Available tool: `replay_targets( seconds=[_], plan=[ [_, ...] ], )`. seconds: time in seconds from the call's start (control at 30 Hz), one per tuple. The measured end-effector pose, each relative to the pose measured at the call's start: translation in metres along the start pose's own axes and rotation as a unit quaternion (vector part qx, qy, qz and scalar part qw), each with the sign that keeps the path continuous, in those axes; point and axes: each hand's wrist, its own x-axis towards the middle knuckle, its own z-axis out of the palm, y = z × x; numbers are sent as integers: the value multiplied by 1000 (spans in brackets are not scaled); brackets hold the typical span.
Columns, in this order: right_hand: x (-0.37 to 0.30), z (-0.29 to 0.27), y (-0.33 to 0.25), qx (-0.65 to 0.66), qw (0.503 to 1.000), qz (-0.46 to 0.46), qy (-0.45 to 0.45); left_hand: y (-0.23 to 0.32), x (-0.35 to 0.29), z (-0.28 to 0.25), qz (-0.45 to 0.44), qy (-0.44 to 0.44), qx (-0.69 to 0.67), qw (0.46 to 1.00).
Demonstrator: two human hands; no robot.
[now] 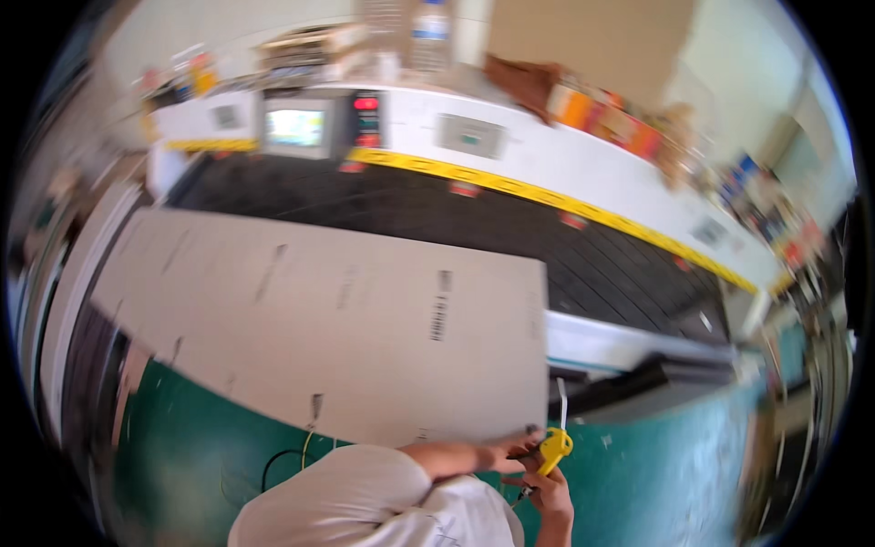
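Note:
A yellow air blow gun (553, 449) with a thin pale nozzle points away from me at the lower middle right. My right hand (550, 493) is closed round its handle. Close against the gun's left side is my left hand (510, 452); blur and overlap hide whether its fingers grip anything. Just beyond that hand lies a large pale brown flat panel (365, 301) with dark printed marks. Its right edge runs up from near the gun.
Behind the panel stretches a machine with a dark slatted bed (602, 264) and a white beam (547, 155) edged by a yellow strip. A lit screen (294, 128) sits at its left. Thin hoses (305, 451) hang over the green floor (656, 465). Assorted items line the beam's top.

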Motion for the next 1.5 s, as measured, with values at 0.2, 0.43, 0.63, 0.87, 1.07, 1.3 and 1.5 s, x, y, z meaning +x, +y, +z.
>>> replay_targets(
  seconds=[0.2, 0.43, 0.63, 0.87, 1.07, 1.3, 1.5],
  plan=[
    [-73, -79, 1, 87, 984, -68, -142, -1, 14, 0, 50, -34, 103, 993],
    [-117, -63, 2, 97, 989, -89, -68, 22, 26, -1, 9, -26, 139, 990],
    [-113, -41, 37, 85, 993, -69, -44, 12, 17, 13, -2, 14, 181, 983],
    [-112, -33, 54, 97, 990, -98, -2, 16, 26, -6, 1, -56, 74, 996],
    [-130, -40, 39, 119, 972, -202, -6, 15, 29, 0, 2, -18, 66, 998],
    [-170, -66, 17, 87, 951, -291, -54, 14, 24, -8, 2, -32, 61, 998],
    [-235, -91, -34, 17, 949, -306, -80, 24, 36, -19, 18, 2, 59, 998]
  ],
)
